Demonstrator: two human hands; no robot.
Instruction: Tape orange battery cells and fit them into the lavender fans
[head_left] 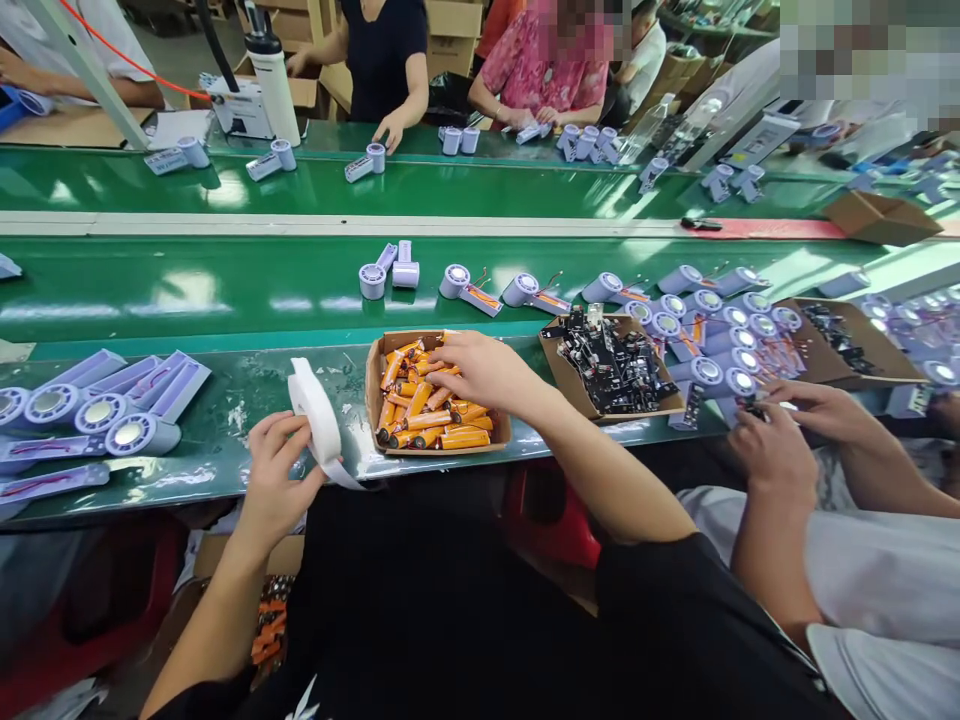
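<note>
My left hand (pixel 281 465) is closed round the edge of a white tape roll (pixel 316 412), which stands upright with a loose strip hanging at its lower right. Over a cardboard box (pixel 442 450) reaches my right hand (pixel 480 372), its fingertips at the orange cylindrical cells (pixel 431 400) that fill the box. Whether those fingers grip a cell is not clear. Lilac fan housings (pixel 135 432) lie at the left, several with round metal discs showing.
A box of black circuit boards (pixel 607 365) stands right of the cells. Several lilac units (pixel 521 290) lie on the green belt (pixel 300 280). A co-worker's hands (pixel 780 440) work at the right. Other people sit across the line, near a white bottle (pixel 274 95).
</note>
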